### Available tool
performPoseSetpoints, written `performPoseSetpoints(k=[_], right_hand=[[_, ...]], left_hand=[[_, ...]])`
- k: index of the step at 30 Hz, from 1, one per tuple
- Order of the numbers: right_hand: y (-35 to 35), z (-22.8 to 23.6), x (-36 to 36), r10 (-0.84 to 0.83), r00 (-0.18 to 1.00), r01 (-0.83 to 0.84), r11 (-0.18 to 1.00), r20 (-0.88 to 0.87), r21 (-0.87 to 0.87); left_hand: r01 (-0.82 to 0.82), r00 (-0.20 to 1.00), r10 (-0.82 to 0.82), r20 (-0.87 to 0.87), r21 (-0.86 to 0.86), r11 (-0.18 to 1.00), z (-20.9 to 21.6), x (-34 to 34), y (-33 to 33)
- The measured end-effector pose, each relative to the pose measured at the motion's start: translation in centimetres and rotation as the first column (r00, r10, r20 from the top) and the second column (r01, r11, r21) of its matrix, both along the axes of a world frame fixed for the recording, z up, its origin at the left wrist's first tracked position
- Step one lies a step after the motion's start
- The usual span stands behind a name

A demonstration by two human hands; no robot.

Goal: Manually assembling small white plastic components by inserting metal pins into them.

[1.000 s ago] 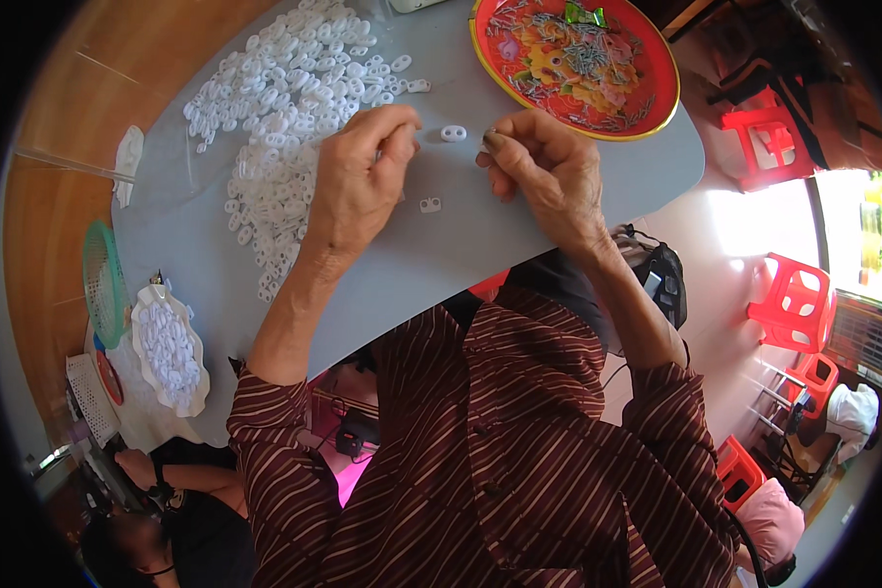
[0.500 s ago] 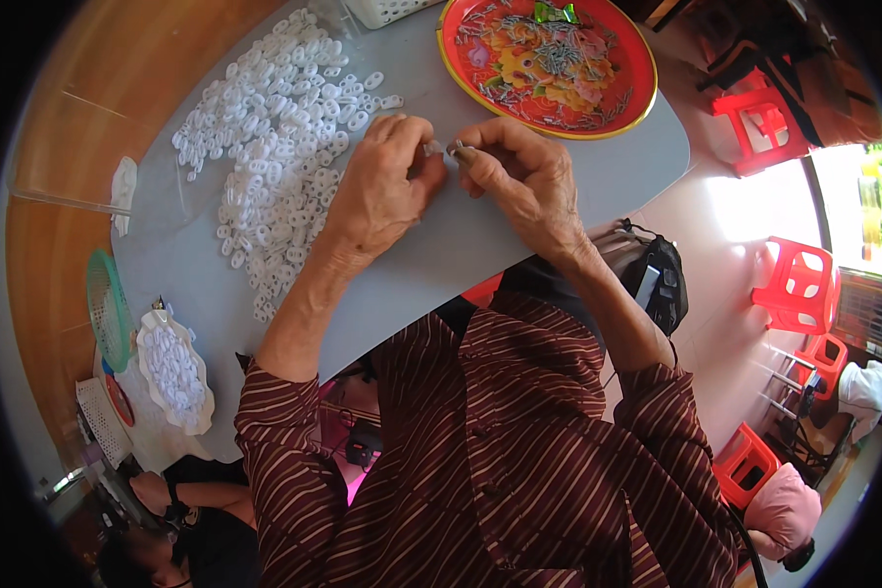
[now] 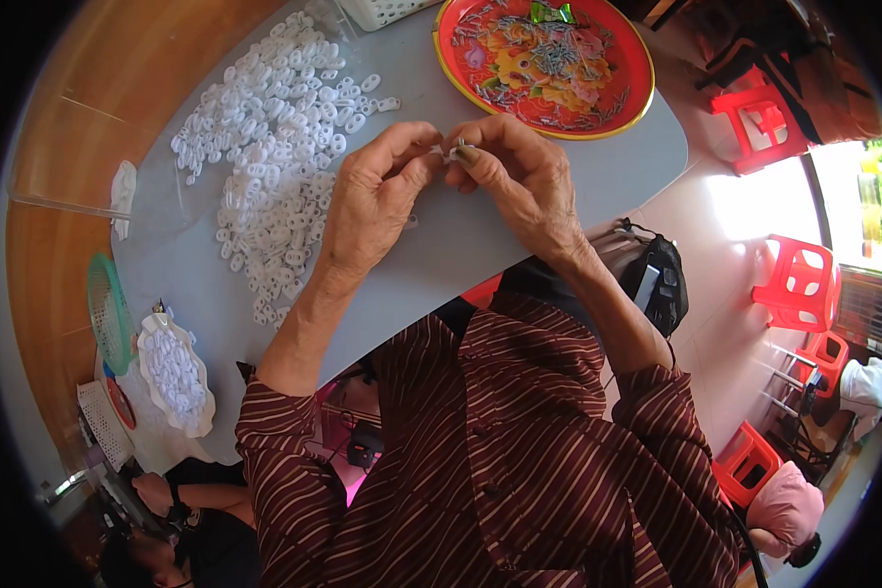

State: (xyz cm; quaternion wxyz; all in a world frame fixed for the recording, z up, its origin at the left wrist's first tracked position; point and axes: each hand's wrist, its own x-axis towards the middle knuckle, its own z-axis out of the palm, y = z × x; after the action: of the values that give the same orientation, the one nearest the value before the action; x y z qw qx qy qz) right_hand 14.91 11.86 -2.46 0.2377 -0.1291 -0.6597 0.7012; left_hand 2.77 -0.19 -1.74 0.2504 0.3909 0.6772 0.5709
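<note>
Both my hands meet fingertip to fingertip above the grey table (image 3: 461,255). My left hand (image 3: 377,196) is closed, thumb and forefinger pinching a small white plastic piece (image 3: 448,155) that is mostly covered. Pressed up against it, my right hand (image 3: 524,191) is also closed, with a small silvery piece (image 3: 462,144) showing at its thumb tip; the fingers hide its exact shape. Left of my hands spreads a heap of white oval plastic pieces with holes (image 3: 274,186). Beyond my right hand lies a round red flowered tray (image 3: 640,83) strewn with small metal pins.
A scalloped white dish (image 3: 204,416) of white pieces and a green mesh basket (image 3: 111,309) are at the left. A white perforated basket (image 3: 382,10) touches the far edge. Red stools (image 3: 794,284) stand at right. Another person's arm (image 3: 211,498) shows lower left.
My left fingers have turned inward and closed up against the right fingertips, bringing the white piece to the silvery one. A loose white piece now shows on the table beside my left wrist.
</note>
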Motion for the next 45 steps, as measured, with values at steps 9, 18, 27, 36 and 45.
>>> performPoseSetpoints(k=[9, 18, 27, 36, 45], right_hand=[[0.1, -0.5, 0.1, -0.001, 1.000, 0.001, 1.000, -0.009, 0.015], [-0.2, -0.8, -0.1, -0.005, 1.000, 0.005, 0.998, -0.001, 0.061], [-0.5, -0.3, 0.0, -0.025, 1.000, 0.024, 0.997, 0.015, 0.069], [-0.3, -0.4, 0.1, -0.005, 1.000, 0.005, 1.000, -0.016, -0.001], [-0.5, 0.1, -0.1, -0.032, 0.999, 0.032, 0.999, 0.000, 0.037]], left_hand=[[0.032, 0.985, -0.019, 0.173, -0.077, 0.997, 0.9, -0.3, -0.1], [0.017, 0.915, -0.012, 0.403, -0.008, 1.000, 1.2, -0.4, 0.0], [0.098, 0.986, -0.088, 0.141, -0.063, 0.993, 0.9, -1.3, -0.3], [0.083, 0.990, -0.093, -0.103, -0.096, 0.992, 1.8, -0.7, 0.0], [0.063, 0.981, -0.087, -0.172, -0.139, 0.988, 1.3, 0.1, -0.1]])
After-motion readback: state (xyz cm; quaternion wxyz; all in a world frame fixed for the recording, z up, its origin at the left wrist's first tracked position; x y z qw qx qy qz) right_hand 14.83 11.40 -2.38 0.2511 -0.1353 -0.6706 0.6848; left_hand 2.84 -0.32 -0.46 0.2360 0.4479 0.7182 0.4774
